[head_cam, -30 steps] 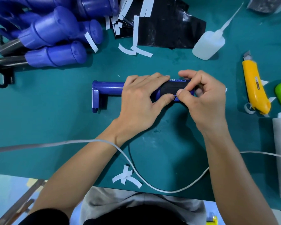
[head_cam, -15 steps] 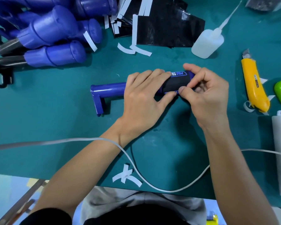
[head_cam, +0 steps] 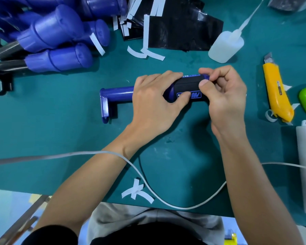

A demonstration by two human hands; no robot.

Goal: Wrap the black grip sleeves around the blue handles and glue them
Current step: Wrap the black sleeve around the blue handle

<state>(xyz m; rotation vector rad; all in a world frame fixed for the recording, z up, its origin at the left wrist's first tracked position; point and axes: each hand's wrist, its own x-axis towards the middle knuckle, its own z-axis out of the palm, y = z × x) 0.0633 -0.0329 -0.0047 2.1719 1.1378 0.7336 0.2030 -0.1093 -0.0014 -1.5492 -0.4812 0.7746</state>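
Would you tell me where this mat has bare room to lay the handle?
Widest bare patch: left, between the pile of blue handles and the white cord. Crowded: the far edge with black sheets and paper strips, the right side with bottle and knife.

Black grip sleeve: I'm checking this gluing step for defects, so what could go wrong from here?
1. Only the grip of the left hand and the pinch of the right hand hold the black grip sleeve on the blue handle; letting go early may let its edge lift.
2. The yellow utility knife lies near the right hand, blade tip exposed; a careless reach could cut.
3. The white cable runs past the left wrist and might snag.
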